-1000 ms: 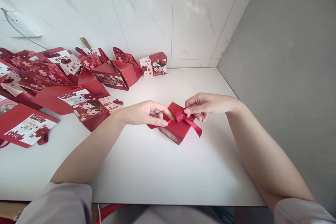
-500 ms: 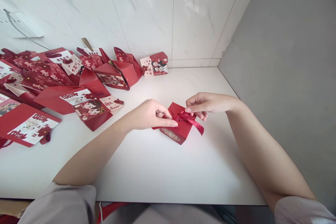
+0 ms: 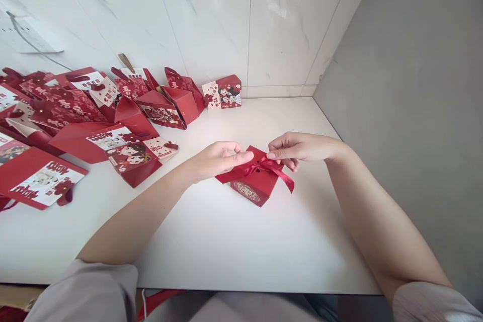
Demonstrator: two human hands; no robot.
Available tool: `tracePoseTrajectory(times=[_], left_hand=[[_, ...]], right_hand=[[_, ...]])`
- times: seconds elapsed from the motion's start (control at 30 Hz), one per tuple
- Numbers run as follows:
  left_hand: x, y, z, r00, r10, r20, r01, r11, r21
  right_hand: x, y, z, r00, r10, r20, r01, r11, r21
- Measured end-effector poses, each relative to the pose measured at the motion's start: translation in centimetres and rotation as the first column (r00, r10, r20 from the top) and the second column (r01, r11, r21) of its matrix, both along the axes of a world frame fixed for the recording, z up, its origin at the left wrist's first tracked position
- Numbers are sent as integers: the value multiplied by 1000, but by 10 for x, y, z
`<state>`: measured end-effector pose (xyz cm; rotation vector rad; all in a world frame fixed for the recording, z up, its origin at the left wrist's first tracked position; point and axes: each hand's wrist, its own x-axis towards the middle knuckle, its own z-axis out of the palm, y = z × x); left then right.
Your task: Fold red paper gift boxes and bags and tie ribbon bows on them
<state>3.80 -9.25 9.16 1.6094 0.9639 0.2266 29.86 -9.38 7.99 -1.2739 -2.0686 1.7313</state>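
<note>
A small red gift box (image 3: 253,190) with a gold round emblem on its side stands on the white table. Over its top lies a red ribbon (image 3: 286,181) tied in a bow, one tail hanging off the right side. My right hand (image 3: 289,150) pinches the ribbon by the bow's upper right, thumb against fingers. At the box's upper left edge, my left hand (image 3: 222,158) hovers with its thumb stretched out and its fingers slightly curled, apart from the thumb. Nothing shows between them. Part of the box's left side is behind this hand.
Several red printed gift boxes with ribbon handles, such as one folded box (image 3: 134,161), crowd the table's left side. Another small box (image 3: 229,92) leans at the tiled wall (image 3: 211,20). A grey wall (image 3: 407,90) bounds the table (image 3: 211,246) on the right.
My left hand has let go of the bow's front left and moved up and slightly left, uncovering more of the box front. My right hand keeps its pinch almost unmoved.
</note>
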Motion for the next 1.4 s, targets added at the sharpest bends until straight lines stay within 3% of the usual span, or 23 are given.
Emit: tracePoseTrajectory(times=[0.13,0.23,0.33,0.43,0.53,0.67,0.93,1.13,1.2,1.27,1.33,1.4], left_hand=[[-2,-5,4,986,-32,-164,47,995,89],[-1,-3,4,996,23,-81,-11,989,145],[-1,4,0,996,17,87,-19,1000,24],[-3,11,-4,984,-39,171,60,991,-120],[-5,14,-5,991,-133,19,134,978,-157],[-8,19,-5,979,-123,-161,112,991,-75],[-12,26,-6,960,-123,-254,128,992,3],[-11,24,-6,967,-131,-220,140,990,24],[-11,23,-5,973,-142,-182,151,988,32],[-12,24,-5,984,-142,-109,145,989,12],[-12,25,-6,993,-120,-1,120,992,-44],[-11,27,-9,992,-82,95,92,990,-110]], right_hand=[[0,0,0,1000,-8,-11,9,1000,3],[1,1,0,1000,-9,-20,10,1000,6],[2,1,-1,1000,-5,-18,5,1000,10],[2,0,0,1000,-9,-20,9,1000,7],[2,-1,2,1000,10,-26,-10,1000,4],[2,-3,6,999,42,-10,-42,999,0],[3,-5,8,996,92,17,-91,996,-21],[5,-4,8,994,102,33,-102,995,-10],[4,-7,12,998,47,48,-50,997,50],[-2,-13,19,997,-58,45,48,979,196],[-12,-24,26,990,-143,20,123,909,399],[-30,-39,31,993,-122,4,98,815,572]])
